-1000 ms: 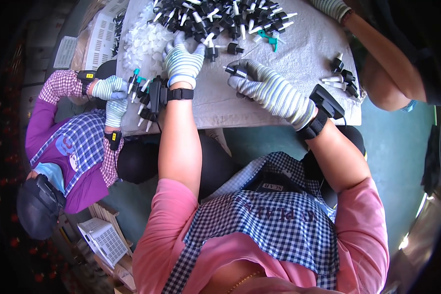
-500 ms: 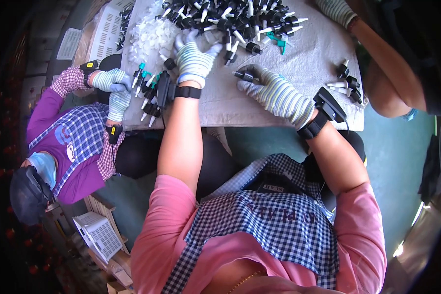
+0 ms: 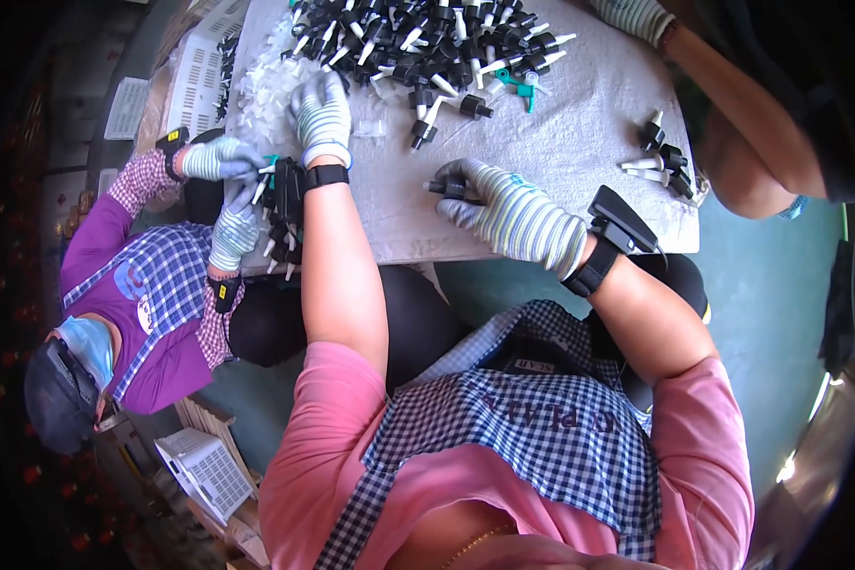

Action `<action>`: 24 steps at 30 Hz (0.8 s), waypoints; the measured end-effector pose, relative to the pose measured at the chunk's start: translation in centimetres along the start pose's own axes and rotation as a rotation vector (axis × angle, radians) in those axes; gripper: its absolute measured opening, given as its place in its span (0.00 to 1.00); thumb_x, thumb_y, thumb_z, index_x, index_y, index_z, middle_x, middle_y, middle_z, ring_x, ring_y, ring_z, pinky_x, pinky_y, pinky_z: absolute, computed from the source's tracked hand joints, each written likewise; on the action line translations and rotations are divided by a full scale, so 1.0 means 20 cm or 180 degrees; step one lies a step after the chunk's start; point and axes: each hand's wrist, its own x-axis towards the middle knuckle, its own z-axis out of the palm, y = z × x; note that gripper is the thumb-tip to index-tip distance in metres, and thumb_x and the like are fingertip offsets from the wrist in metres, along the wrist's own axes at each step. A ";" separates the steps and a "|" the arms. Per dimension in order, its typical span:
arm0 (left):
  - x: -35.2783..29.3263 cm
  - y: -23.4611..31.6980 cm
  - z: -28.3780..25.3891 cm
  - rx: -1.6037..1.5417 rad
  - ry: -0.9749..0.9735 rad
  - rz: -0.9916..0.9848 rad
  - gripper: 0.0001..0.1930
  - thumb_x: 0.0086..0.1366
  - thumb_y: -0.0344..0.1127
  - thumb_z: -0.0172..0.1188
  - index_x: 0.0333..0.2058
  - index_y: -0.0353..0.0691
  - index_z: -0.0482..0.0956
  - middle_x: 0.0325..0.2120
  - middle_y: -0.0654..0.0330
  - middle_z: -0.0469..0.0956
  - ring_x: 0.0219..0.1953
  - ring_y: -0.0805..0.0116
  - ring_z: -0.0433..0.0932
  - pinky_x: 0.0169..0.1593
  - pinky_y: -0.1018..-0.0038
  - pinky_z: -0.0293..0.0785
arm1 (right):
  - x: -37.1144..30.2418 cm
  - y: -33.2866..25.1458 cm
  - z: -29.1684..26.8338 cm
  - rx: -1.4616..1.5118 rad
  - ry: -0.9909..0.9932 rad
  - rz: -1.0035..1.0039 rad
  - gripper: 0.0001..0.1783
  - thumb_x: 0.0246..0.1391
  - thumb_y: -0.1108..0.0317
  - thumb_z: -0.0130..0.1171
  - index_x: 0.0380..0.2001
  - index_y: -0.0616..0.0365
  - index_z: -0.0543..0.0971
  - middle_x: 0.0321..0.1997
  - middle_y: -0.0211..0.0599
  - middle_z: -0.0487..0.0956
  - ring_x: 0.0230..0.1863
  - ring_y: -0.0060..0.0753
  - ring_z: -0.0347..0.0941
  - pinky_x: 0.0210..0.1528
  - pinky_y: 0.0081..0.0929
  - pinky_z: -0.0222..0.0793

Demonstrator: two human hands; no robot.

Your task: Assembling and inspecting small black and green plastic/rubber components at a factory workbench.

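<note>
My left hand (image 3: 321,119), in a striped glove, reaches over the near edge of a heap of small translucent caps (image 3: 268,95). Its fingers are stretched out and slightly bent, with the tips on or just above the caps. My right hand (image 3: 518,211), gloved alike, pinches a black nozzle cap (image 3: 449,186) between thumb and fingers, held low over the cloth-covered table (image 3: 399,223). Ahead of both hands lies a large pile of black nozzle caps with white tips (image 3: 418,47). A green nozzle piece (image 3: 517,87) lies at the pile's right side.
At left, a co-worker's gloved hands (image 3: 233,204) handle pieces beside a small group of nozzle caps (image 3: 280,228). Another person's gloved hand (image 3: 636,17) rests at the far right. Several nozzle caps (image 3: 670,157) lie near the right edge. A white basket (image 3: 198,81) stands at far left.
My left hand has moved left to the translucent caps, its fingers closer together. My right hand, still pinching the black nozzle cap, has drawn slightly nearer and left. The left co-worker's hands have shifted.
</note>
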 end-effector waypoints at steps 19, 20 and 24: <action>-0.59 0.38 -0.24 -0.2602 -0.0661 0.0483 0.20 0.72 0.43 0.52 0.57 0.40 0.71 0.48 0.60 0.76 0.47 0.73 0.74 0.50 0.73 0.70 | 0.14 0.07 -0.04 0.0480 0.0790 -0.0940 0.19 0.59 0.62 0.61 0.48 0.63 0.75 0.41 0.51 0.82 0.45 0.44 0.80 0.46 0.33 0.73; -0.62 0.39 -0.25 -0.2330 -0.0403 0.0971 0.17 0.70 0.34 0.52 0.55 0.39 0.72 0.48 0.59 0.77 0.46 0.72 0.74 0.51 0.74 0.70 | 0.13 0.04 -0.07 0.0143 0.0884 -0.0735 0.19 0.59 0.62 0.61 0.48 0.63 0.75 0.42 0.50 0.82 0.45 0.45 0.79 0.47 0.33 0.73; -0.59 0.33 -0.23 -0.2746 -0.0956 0.0345 0.17 0.65 0.23 0.50 0.52 0.39 0.74 0.48 0.58 0.76 0.45 0.73 0.75 0.49 0.76 0.71 | 0.16 0.07 -0.09 0.0067 0.0856 -0.0804 0.18 0.60 0.60 0.60 0.47 0.61 0.76 0.42 0.50 0.82 0.45 0.46 0.79 0.47 0.34 0.73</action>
